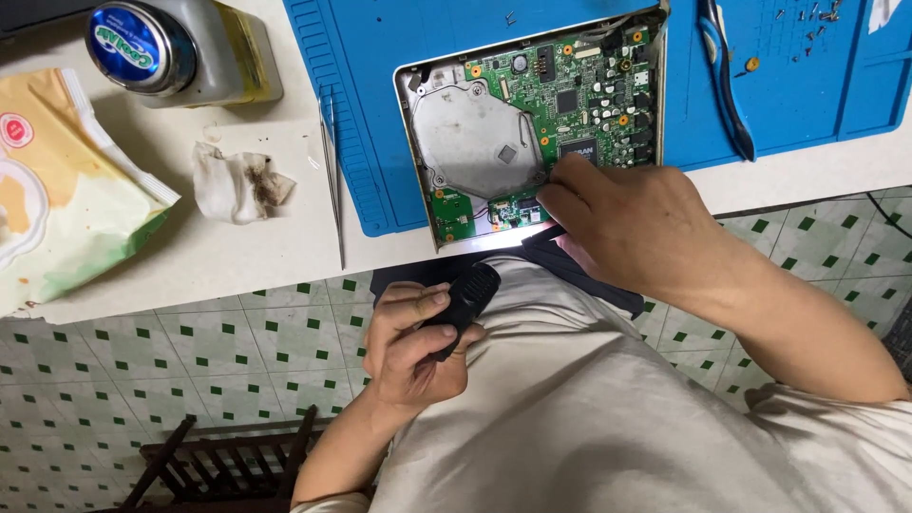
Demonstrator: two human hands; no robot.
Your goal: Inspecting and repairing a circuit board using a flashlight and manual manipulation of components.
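One white worktop (237, 256) over green-checked floor tiles (190, 380)

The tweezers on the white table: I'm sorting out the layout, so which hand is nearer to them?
The left hand, holding a black flashlight below the table edge, just right of the tweezers tip. The right hand is farther right, on the circuit board.

I see a white tabletop (266, 237) with a blue work mat (361, 114) reaching its near edge. Left of the mat lie thin metal tweezers (332, 176), then a stained crumpled tissue (237, 182). A capped bottle (180, 47) stands farther back, and a soft wipes packet (66, 190) covers the left end.
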